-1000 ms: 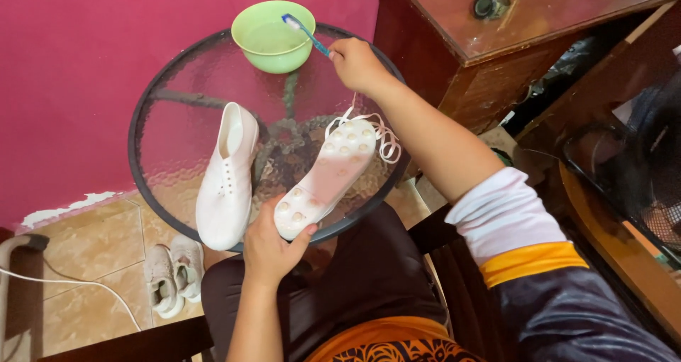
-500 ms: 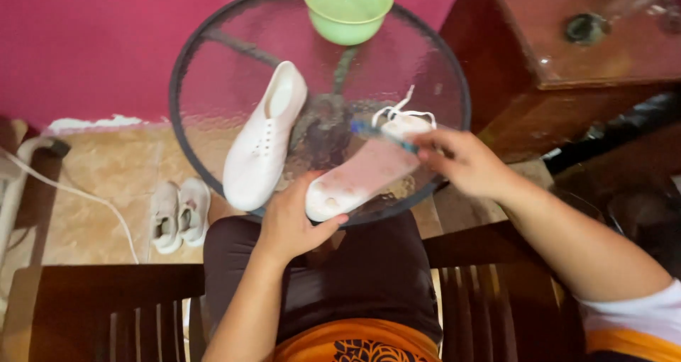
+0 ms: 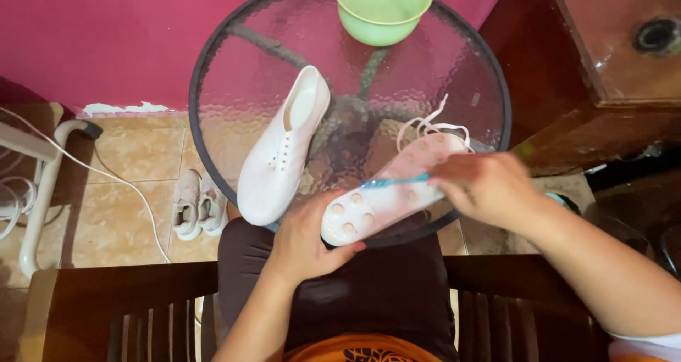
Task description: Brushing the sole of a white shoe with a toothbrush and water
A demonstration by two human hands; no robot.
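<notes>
I'm seeing a white shoe (image 3: 386, 195) lying sole-up, studded sole pinkish, toe pointing to 8 o'clock, loose laces trailing off at 1 o'clock. A blue toothbrush (image 3: 394, 182) is lying flat across the sole, head pointing to 9 o'clock.

A deep pink wall (image 3: 106, 43) runs behind a round table with a textured glass top and a dark metal rim (image 3: 195, 99), its paint flaking white where it meets the glossy tan tile floor (image 3: 113, 192). Dark reddish wooden furniture (image 3: 603, 64) stands past the table's right edge, and a slatted dark wooden chair (image 3: 106, 305) fills the near side. On the tiles left of the table lie a white cable (image 3: 120, 185), a white tube frame (image 3: 42, 192) and a small pair of pale shoes (image 3: 195, 206).
</notes>
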